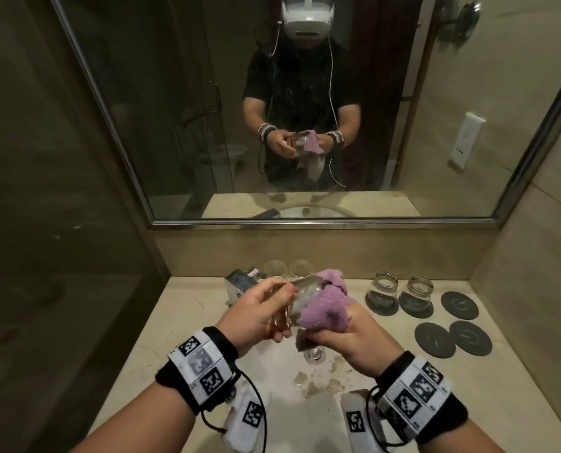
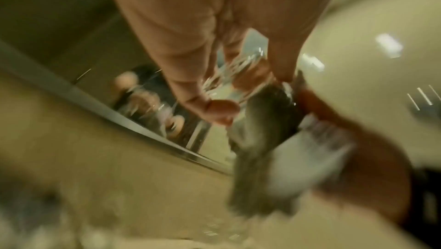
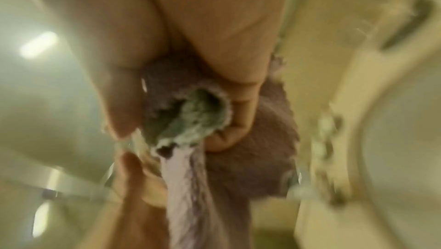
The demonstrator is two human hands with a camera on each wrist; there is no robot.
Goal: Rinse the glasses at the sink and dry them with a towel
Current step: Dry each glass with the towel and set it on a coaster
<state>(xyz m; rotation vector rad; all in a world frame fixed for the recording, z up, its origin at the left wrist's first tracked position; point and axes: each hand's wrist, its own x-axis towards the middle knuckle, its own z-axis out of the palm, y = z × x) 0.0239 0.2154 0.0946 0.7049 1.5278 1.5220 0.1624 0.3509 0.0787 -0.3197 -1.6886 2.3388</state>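
- Left hand (image 1: 256, 313) curled round a clear glass (image 1: 300, 297), gripping it on its side above the bench (image 1: 181, 308), in front of the tap (image 1: 241, 282).
- Right hand (image 1: 351, 338) closed on a lilac towel (image 1: 324, 308), bunched against the mouth of the glass and partly pushed inside.
- Loose tail of the towel hanging below the right hand, grey on its underside in the right wrist view (image 3: 190, 117).
- Left wrist view blurred; thumb and fingers (image 2: 214, 106) seen wrapped on the glass (image 2: 238, 68).
- Two more glasses (image 1: 288, 268) upright at the back wall behind the tap, side by side.
- Two further glasses (image 1: 398, 287) mouth down on dark round coasters (image 1: 449, 320) to the right; three coasters bare.
- Wet patches (image 1: 318, 380) on the bench just below the hands.
- Mirror (image 1: 305, 109) above, reflecting the person with both hands on glass and towel.
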